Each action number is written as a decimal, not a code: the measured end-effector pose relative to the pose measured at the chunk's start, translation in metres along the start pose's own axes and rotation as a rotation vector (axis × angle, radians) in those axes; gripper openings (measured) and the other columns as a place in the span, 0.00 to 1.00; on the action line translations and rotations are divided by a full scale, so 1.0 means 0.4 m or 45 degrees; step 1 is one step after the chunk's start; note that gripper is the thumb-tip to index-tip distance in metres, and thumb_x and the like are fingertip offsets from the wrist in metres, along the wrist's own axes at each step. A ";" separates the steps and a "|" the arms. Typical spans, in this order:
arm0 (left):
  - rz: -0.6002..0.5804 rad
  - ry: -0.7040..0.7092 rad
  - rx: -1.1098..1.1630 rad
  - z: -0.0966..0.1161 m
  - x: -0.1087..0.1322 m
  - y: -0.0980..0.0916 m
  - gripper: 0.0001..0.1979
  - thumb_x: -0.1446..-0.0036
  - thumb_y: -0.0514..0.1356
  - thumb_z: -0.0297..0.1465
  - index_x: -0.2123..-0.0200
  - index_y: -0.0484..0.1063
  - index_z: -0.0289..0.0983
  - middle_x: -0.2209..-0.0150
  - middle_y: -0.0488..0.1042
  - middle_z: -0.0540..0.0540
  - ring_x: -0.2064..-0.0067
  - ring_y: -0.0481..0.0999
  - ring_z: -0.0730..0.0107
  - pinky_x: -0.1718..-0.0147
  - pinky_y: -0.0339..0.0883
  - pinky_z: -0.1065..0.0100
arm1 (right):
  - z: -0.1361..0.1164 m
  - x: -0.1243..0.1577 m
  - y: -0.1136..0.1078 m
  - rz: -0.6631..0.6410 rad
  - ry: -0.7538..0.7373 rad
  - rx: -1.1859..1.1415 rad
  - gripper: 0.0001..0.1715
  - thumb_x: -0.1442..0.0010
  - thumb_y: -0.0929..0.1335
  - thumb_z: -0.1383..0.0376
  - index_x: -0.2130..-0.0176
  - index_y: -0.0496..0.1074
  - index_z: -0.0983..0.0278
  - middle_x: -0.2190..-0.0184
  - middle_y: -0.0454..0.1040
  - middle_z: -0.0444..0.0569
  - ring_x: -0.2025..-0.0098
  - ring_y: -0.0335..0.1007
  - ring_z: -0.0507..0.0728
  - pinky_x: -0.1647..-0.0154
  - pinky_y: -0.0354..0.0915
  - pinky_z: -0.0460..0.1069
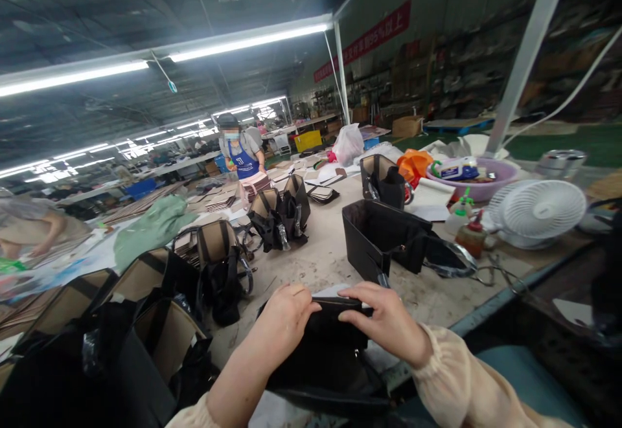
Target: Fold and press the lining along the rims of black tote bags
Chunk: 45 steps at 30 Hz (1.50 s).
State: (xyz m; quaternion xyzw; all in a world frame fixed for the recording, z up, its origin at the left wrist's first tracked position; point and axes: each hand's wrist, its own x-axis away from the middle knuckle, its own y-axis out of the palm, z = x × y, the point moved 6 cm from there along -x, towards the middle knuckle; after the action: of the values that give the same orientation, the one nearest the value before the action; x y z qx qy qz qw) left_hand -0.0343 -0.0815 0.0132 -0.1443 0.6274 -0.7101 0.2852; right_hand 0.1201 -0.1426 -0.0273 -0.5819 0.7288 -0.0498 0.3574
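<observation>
A black handbag [325, 363] lies open at the near edge of the worktable, in front of me. My left hand [287, 315] is closed on its upper edge, thumb and fingers pinching the rim. On the same rim, a little to the right, my right hand [383, 318] grips with the thumb below and the fingers on top. Beyond my hands stands another black bag [362, 234], upright and open at the top. The lower part of the held bag is dark, and its details are hard to make out.
Several black bags with tan linings [160, 344] crowd the left side. At the right are a white fan [541, 211], a bottle with a red cap [471, 239] and a purple basin [503, 172]. A co-worker in a blue apron [243, 159] stands across the table [311, 247].
</observation>
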 end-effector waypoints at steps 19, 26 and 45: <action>0.051 -0.020 -0.028 0.006 -0.001 -0.002 0.15 0.37 0.50 0.34 0.74 0.67 0.35 0.71 0.70 0.47 0.67 0.69 0.69 0.67 0.60 0.68 | -0.032 -0.019 0.005 -0.174 -0.117 0.325 0.17 0.37 0.61 0.59 0.73 0.70 0.62 0.75 0.67 0.46 0.68 0.64 0.53 0.66 0.60 0.48; 0.041 -0.006 -0.044 0.006 -0.003 -0.006 0.15 0.37 0.49 0.34 0.73 0.68 0.35 0.72 0.70 0.47 0.68 0.69 0.69 0.67 0.61 0.68 | -0.034 -0.013 0.008 -0.213 -0.079 0.342 0.24 0.50 0.71 0.52 0.54 0.71 0.56 0.63 0.73 0.47 0.62 0.69 0.56 0.63 0.64 0.49; 0.030 -0.014 0.033 0.008 -0.002 -0.014 0.13 0.39 0.52 0.33 0.73 0.68 0.35 0.70 0.72 0.47 0.66 0.70 0.69 0.66 0.62 0.69 | -0.042 -0.036 0.013 -0.162 -0.278 0.438 0.22 0.35 0.59 0.58 0.75 0.71 0.62 0.78 0.67 0.45 0.71 0.64 0.52 0.67 0.58 0.48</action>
State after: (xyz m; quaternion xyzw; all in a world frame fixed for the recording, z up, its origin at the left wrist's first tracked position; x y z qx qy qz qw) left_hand -0.0333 -0.0834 0.0192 -0.1371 0.6183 -0.7140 0.2987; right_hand 0.1074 -0.1341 -0.0108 -0.5591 0.6284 -0.1324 0.5244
